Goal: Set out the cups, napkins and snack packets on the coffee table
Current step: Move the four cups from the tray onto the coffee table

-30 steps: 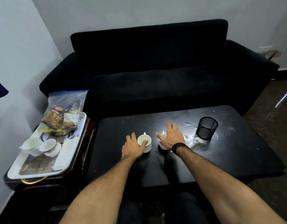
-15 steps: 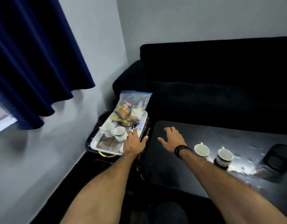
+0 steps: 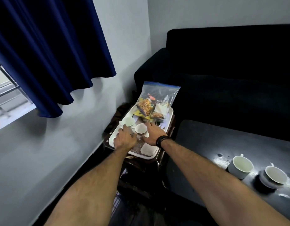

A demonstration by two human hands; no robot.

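A white tray (image 3: 170, 113) lies on a dark side table left of the coffee table. Two white cups stand on the tray: the left cup (image 3: 128, 122) and the right cup (image 3: 141, 128). Behind them a clear zip bag of snack packets (image 3: 155, 101) leans. A white napkin (image 3: 147, 148) lies at the tray's near end. My left hand (image 3: 124, 138) hovers over the tray with fingertips at the left cup, fingers apart. My right hand (image 3: 153, 133) is spread beside the right cup, holding nothing. Two more white cups (image 3: 240, 166) (image 3: 275, 175) stand on the black coffee table (image 3: 222, 144).
A black sofa (image 3: 230, 70) runs behind the coffee table. A dark blue curtain (image 3: 48, 51) hangs by a window at the left, above a grey wall. The side table (image 3: 159, 162) has a dark glossy frame under the tray.
Both hands left the two cups on the coffee table and travelled left onto the tray. My view swung left with them.
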